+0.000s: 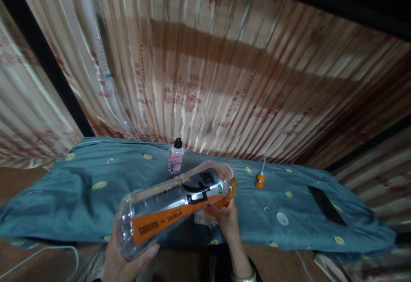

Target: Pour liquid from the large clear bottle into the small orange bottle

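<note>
My left hand [126, 258] grips the base end of a large clear plastic bottle [173, 203] with an orange and silver label. The bottle lies nearly level, its open neck to the right. At that neck, my right hand [227, 218] is closed around an orange see-through bottle [231, 191], partly hidden behind the large one. Whether liquid passes between them I cannot tell. An orange pump top [260, 180] with a pale tube lies on the teal cloth to the right. Nearer lies a white round cap [282, 218].
A clear bottle with a black cap and pink label [176, 158] stands at the back of the teal cloth [80, 188]. A dark phone [326, 205] lies at the right. Pleated curtains [192, 68] rise behind. A white cable [48, 247] loops at lower left.
</note>
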`<state>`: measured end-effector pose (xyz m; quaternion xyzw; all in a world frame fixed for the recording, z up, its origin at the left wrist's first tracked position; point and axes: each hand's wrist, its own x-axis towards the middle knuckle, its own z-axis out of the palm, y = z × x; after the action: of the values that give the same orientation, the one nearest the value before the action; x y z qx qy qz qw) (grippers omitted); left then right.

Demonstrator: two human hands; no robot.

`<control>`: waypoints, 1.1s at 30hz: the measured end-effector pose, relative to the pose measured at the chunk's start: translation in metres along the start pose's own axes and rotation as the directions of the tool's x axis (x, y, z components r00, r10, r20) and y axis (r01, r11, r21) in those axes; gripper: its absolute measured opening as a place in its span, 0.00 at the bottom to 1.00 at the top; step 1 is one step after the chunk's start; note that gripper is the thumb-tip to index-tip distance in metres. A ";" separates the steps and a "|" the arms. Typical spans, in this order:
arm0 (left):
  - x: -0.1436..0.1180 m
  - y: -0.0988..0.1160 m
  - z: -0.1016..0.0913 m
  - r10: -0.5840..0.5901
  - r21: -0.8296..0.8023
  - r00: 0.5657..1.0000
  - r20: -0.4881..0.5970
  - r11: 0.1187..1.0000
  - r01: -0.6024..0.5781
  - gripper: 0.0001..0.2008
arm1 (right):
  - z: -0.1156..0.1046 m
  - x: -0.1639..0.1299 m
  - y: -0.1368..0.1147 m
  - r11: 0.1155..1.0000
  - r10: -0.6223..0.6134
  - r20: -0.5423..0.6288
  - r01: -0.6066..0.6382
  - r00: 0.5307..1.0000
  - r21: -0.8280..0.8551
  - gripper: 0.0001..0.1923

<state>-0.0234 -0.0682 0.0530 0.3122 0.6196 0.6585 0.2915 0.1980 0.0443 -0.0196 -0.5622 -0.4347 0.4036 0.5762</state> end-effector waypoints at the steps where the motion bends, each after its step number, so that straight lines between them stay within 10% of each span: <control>1: 0.000 0.000 0.000 0.000 -0.008 1.000 -0.005 1.000 0.000 0.39 | 0.000 0.000 0.000 1.000 0.001 -0.005 -0.001 1.000 -0.015 0.31; 33: -0.002 0.004 0.000 0.031 -0.003 0.999 0.026 1.000 -0.031 0.44 | 0.002 0.000 -0.001 1.000 -0.002 -0.054 0.001 0.999 -0.024 0.30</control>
<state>-0.0221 -0.0699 0.0571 0.3298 0.6100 0.6596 0.2900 0.1959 0.0448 -0.0185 -0.5795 -0.4242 0.3825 0.5813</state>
